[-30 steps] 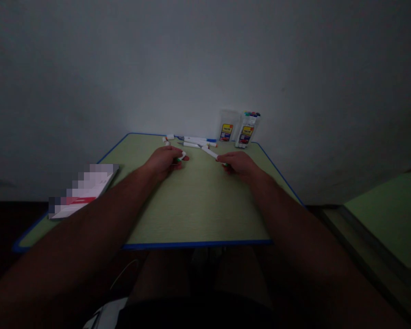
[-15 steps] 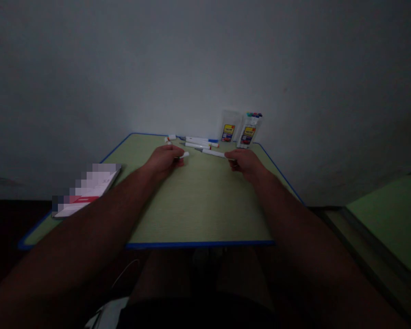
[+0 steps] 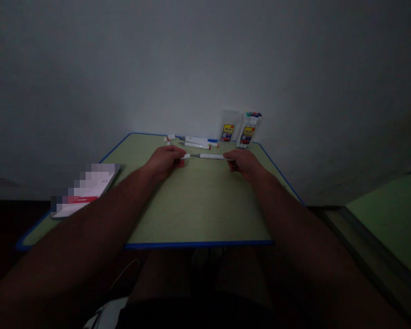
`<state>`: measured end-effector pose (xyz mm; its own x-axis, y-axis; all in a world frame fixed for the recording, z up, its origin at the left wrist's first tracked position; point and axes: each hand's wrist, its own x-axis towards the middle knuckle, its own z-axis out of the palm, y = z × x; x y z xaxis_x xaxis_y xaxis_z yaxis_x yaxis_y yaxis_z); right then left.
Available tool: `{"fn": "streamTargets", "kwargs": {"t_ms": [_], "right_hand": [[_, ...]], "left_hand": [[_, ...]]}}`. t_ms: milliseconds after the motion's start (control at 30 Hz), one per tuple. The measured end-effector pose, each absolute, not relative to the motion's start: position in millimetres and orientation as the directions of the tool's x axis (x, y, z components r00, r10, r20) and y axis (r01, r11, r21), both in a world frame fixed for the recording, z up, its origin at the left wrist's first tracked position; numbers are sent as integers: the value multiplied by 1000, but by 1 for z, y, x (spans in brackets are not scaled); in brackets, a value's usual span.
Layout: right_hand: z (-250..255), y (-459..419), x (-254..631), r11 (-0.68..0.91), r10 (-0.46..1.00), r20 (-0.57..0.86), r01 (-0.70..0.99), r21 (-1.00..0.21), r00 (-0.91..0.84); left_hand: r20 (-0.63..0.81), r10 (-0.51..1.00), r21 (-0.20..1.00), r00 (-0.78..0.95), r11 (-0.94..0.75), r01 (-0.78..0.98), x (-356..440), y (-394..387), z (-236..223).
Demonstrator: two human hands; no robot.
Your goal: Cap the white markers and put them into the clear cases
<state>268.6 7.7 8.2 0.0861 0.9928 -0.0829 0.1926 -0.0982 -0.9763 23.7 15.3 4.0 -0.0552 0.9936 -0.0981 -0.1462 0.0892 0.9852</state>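
My left hand (image 3: 166, 161) is closed on a small white marker cap (image 3: 186, 156), its open end facing right. Between the fingers of my right hand (image 3: 241, 161) is the rear part of a white marker (image 3: 210, 156). That marker lies level, its grey tip pointing left at the mouth of the cap, almost touching it. Just behind, several uncapped white markers (image 3: 197, 145) lie on the table, with coloured ends to the right. A few loose white caps (image 3: 171, 137) rest behind my left hand.
Against the wall (image 3: 205, 68) stand a clear marker case (image 3: 228, 125) and a second case (image 3: 249, 130) filled with markers. A flat white and red box or booklet (image 3: 89, 192) lies on the left of the green table (image 3: 198, 205), which has a blue edge.
The marker in my right hand has swung from slanting to level, and its tip has come up to the cap. My left hand has turned the cap to face the marker.
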Motion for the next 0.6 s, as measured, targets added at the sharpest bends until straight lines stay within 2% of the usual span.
{"fn": "streamTargets", "kwargs": {"t_ms": [600], "right_hand": [[9, 3, 263, -102, 994, -94, 213, -972, 51]], "left_hand": [[-74, 997, 987, 37, 78, -143, 25, 18, -4]]}}
